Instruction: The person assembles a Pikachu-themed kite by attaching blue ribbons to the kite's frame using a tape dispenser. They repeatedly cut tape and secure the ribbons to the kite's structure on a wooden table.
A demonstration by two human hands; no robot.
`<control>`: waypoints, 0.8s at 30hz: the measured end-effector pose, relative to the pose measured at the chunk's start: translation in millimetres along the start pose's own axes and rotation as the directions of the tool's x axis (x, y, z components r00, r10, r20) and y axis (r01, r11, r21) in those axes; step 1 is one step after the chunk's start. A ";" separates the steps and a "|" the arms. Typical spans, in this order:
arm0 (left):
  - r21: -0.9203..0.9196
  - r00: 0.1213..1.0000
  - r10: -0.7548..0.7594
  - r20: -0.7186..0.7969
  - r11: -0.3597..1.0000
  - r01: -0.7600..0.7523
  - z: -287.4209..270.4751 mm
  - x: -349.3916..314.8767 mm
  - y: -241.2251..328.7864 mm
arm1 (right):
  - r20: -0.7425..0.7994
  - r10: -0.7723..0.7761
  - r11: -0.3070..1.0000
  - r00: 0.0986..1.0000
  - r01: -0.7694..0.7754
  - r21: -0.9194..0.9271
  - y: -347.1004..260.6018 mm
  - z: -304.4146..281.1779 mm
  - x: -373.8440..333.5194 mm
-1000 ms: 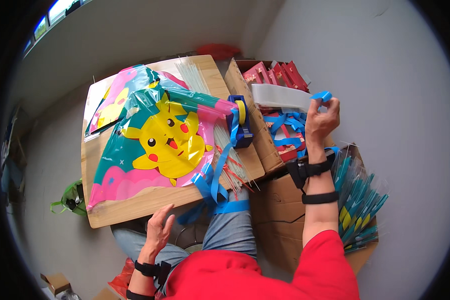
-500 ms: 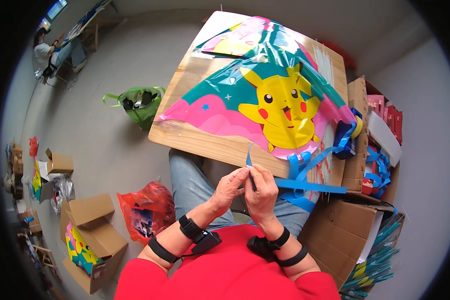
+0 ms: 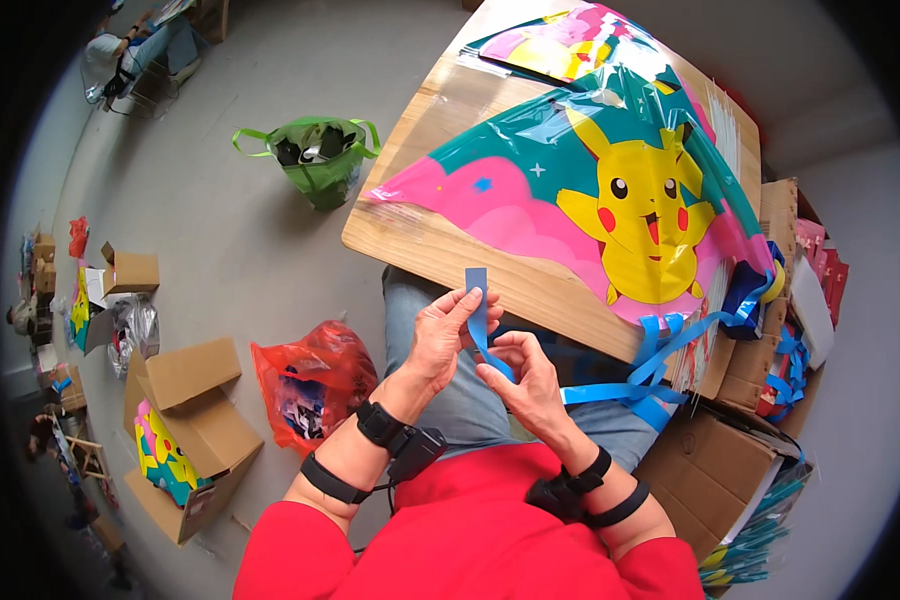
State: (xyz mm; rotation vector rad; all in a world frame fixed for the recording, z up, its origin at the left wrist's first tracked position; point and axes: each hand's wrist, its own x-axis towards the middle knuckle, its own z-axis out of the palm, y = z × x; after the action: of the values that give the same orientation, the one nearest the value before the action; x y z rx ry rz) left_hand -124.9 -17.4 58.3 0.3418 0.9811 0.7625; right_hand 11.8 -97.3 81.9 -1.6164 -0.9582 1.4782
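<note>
A flat blue ribbon (image 3: 476,279) stretches between my two hands above my lap. Its cut end stands up past the thumb and fingers of my left hand (image 3: 438,338), which pinch it. Lower down, my right hand (image 3: 532,388) grips the same ribbon between thumb and fingertips. More blue ribbon (image 3: 625,391) runs from beyond the right hand over my leg to the table's front edge. On the wooden table (image 3: 410,235) lies a glossy kite (image 3: 490,178) in teal and pink with a yellow cartoon creature. Ribbon loops hang by its lower right edge.
White thin rods (image 3: 725,145) lie along the table's right side. Cardboard boxes (image 3: 705,470) stand at the right. On the floor at left are a green bag (image 3: 320,185), a red plastic bag (image 3: 345,365) and an open carton (image 3: 195,375). Another person (image 3: 105,62) sits far left.
My hands have moved apart, with a length of ribbon now showing between them; the left is higher. The view has shifted, so the table appears farther right and up.
</note>
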 end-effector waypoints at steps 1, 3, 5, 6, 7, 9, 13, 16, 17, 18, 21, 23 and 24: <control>-0.009 0.999 -0.001 -0.037 1.000 0.000 -3.0 0.8 2.1 | -0.069 -0.263 0.947 0.962 0.243 -0.210 -2.6 3.5 4.7; -0.052 0.996 0.012 -0.092 0.999 -0.017 -8.8 3.1 5.9 | -0.079 -0.627 0.623 0.775 0.438 -0.648 -8.7 9.3 13.8; -0.080 0.992 -0.005 -0.122 0.997 -0.005 -14.8 6.2 9.8 | 0.005 -0.683 0.484 0.730 0.458 -0.746 -12.9 17.6 28.1; -0.084 0.989 -0.011 -0.146 0.997 -0.001 -17.1 8.4 11.0 | 0.048 -0.695 0.413 0.717 0.454 -0.789 -13.2 25.0 37.2; -0.097 0.988 -0.012 -0.156 0.995 -0.003 -19.4 10.5 12.1 | 0.104 -0.674 0.351 0.731 0.441 -0.826 -12.8 32.0 46.6; -0.097 0.990 0.022 -0.141 0.995 -0.036 -23.6 15.3 13.8 | 0.091 -0.714 0.332 0.694 0.451 -0.828 -9.7 43.9 68.5; 0.168 0.963 0.208 -0.172 0.969 -0.180 -33.2 25.5 20.9 | -0.039 -0.594 0.613 0.804 0.420 -0.670 -3.0 51.2 89.1; 0.785 0.698 0.710 0.094 0.378 -0.491 -46.7 46.7 43.7 | -0.242 -0.361 0.900 0.901 0.267 -0.346 2.3 26.2 94.3; 0.889 0.583 0.766 0.272 0.031 -0.456 -55.7 59.3 59.4 | -0.212 -0.642 0.672 0.736 0.408 -0.618 4.9 8.3 102.3; 0.879 0.482 0.744 0.463 -0.316 -0.356 -64.4 71.5 75.2 | -0.187 -0.655 0.631 0.732 0.394 -0.669 9.0 -10.4 106.4; 0.778 0.687 0.456 0.565 -0.573 -0.259 -84.5 95.1 105.9 | -0.081 -0.706 0.344 0.703 0.241 -0.907 31.3 -66.1 118.3; 0.739 0.658 0.394 0.641 -0.547 -0.393 -88.6 99.5 104.0 | -0.094 -0.654 0.229 0.751 0.078 -0.970 46.6 -107.1 112.3; 0.722 0.653 0.364 0.665 -0.535 -0.438 -88.0 97.7 97.2 | -0.108 -0.643 0.153 0.758 -0.011 -0.988 51.3 -128.3 107.4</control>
State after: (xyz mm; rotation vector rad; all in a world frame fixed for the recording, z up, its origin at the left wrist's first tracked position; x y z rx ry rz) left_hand -208.2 113.8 7.5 2.5987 1.1909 0.4293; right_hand 148.6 -29.0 -3.2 -2.1896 -1.9431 -0.2034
